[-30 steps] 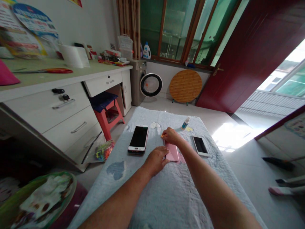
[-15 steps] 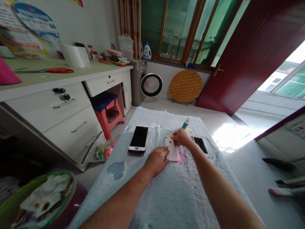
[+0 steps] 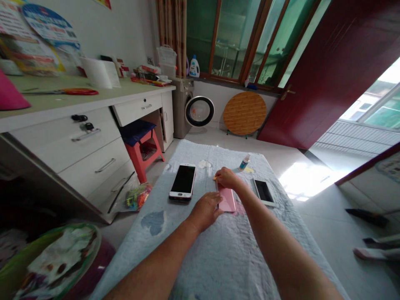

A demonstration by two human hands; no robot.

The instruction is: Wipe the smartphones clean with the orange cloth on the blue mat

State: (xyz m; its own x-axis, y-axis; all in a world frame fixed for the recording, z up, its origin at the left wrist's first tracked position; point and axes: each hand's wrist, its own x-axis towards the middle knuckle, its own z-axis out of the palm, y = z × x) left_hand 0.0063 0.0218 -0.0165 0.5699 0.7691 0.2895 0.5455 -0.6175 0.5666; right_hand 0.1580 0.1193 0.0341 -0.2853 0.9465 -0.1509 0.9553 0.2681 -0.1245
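A pink phone lies back up on the cloth-covered table. My left hand grips its lower left edge, fingertips on its back. My right hand is closed on a small orange cloth at the phone's top end and covers that part of it. To the left lies a white phone with a black screen, on top of another dark item. A second white phone lies to the right. Behind my right hand stands a small spray bottle.
A white desk with scissors runs along the left, a red stool beneath it. A full waste bin stands at the lower left. Beyond the table are a washing machine and a round wooden board.
My right hand has moved left across the phone's top with the orange cloth, now at the top left corner. My left hand has stayed on the phone.
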